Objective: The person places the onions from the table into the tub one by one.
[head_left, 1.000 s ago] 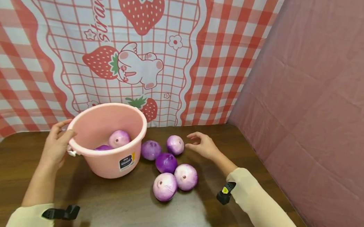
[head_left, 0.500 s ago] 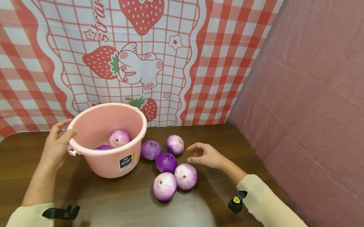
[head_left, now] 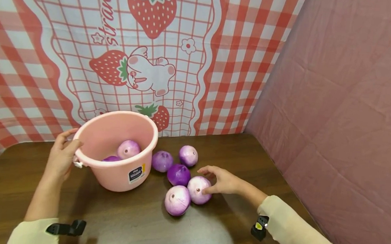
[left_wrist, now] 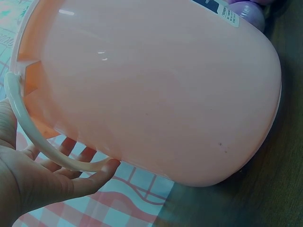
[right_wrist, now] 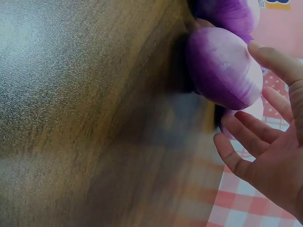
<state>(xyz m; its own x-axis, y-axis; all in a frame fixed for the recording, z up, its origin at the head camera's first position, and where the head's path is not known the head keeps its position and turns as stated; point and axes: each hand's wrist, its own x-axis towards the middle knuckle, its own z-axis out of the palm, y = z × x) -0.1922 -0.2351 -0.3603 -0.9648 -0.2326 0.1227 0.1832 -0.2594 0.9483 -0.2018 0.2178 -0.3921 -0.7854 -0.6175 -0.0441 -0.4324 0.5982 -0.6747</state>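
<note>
My left hand [head_left: 61, 154] grips the rim of a pink plastic bucket [head_left: 114, 178] at its left side. The bucket leans, and two purple onions show inside, a pale one [head_left: 128, 149] and a darker one [head_left: 111, 158]. In the left wrist view a pale handle [left_wrist: 35, 132] arcs down past my fingers. My right hand [head_left: 224, 181] reaches over the right-hand onion [head_left: 197, 196], fingers spread around its far side and thumb in front. The right wrist view shows this onion [right_wrist: 222, 68] between thumb and fingers; whether they touch it I cannot tell.
Beside the right-hand onion lie a front onion [head_left: 177, 201], a dark purple one [head_left: 178, 175], one against the bucket [head_left: 162, 161] and a farther one [head_left: 188, 156]. A strawberry-patterned cloth [head_left: 231, 83] hangs behind the wooden table [head_left: 125, 222]; a pink cloth [head_left: 334, 108] covers the right side.
My right hand has come from beside the farthest onion toward me, down to the right-hand front onion. The left hand and the bucket stay where they were.
</note>
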